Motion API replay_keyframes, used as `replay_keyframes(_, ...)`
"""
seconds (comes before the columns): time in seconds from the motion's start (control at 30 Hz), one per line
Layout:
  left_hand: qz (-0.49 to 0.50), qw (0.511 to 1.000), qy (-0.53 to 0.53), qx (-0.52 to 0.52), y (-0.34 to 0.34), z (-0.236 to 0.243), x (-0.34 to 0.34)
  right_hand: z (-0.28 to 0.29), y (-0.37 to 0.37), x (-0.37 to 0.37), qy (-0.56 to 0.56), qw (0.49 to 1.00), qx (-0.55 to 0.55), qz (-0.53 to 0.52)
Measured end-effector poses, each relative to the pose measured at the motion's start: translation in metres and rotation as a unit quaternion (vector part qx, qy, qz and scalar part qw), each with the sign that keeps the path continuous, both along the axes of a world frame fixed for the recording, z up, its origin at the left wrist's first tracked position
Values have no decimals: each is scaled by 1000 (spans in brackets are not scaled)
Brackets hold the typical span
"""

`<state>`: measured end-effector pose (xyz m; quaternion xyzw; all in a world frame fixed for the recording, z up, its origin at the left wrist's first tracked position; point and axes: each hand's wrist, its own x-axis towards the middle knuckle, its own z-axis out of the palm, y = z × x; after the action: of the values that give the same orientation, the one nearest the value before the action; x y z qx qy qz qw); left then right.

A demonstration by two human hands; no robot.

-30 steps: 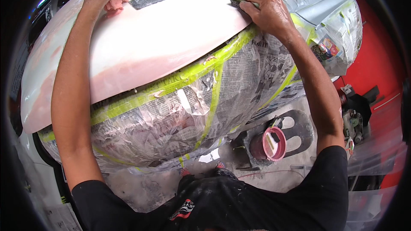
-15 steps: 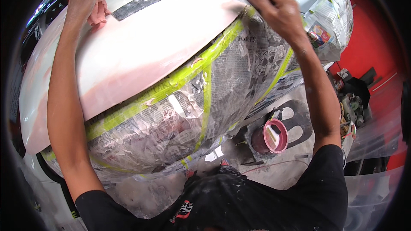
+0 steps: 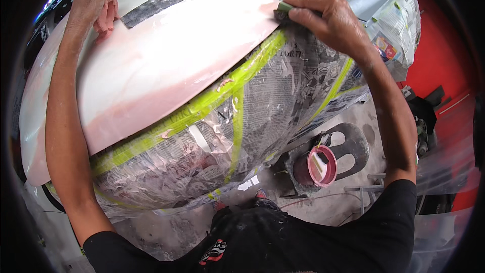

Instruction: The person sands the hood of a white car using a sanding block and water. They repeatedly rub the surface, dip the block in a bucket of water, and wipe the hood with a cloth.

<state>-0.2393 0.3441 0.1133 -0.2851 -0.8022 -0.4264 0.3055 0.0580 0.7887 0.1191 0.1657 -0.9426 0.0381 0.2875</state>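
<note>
A large curved car panel (image 3: pixel 166 65), white with pink patches and wet-looking, spreads out before me. Near its far left part my left hand (image 3: pixel 90 2) is closed around a crumpled pink cloth (image 3: pixel 108 12). My right hand (image 3: pixel 333 23) grips a small sanding block (image 3: pixel 283 11), dark with a green side, at the panel's right corner. That block touches the panel's edge there; its underside is hidden. A dark grey strip that looks like sandpaper (image 3: pixel 153 9) lies flat on the panel, right of the cloth.
Newspaper under clear film (image 3: pixel 197 146) covers the car's front below the panel, held by yellow-green tape (image 3: pixel 237 121). A pink bucket (image 3: pixel 299 169) with liquid stands on a dark plastic stool (image 3: pixel 356 144) at lower right. Beyond is a red wall (image 3: pixel 434 60).
My right hand has moved slightly down with the sanding block, onto the panel's corner. The view has shifted a little; my left hand still holds the pink cloth.
</note>
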Motion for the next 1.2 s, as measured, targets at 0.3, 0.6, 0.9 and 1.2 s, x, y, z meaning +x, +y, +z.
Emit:
replay_keyframes(0.3,-288,902,-198,253,53,14,115,3,2,14,62,997,-41,9)
replay_keyframes(0.6,164,893,289,-303,10,5,46,1,-12,-42,42,997,66,14)
replay_keyframes(0.9,57,985,127,-103,31,10,68,-5,-13,-31,17,994,87,-59)
replay_keyframes(1.2,153,949,245,-124,25,-7,20,7,3,-80,-82,993,31,-76)
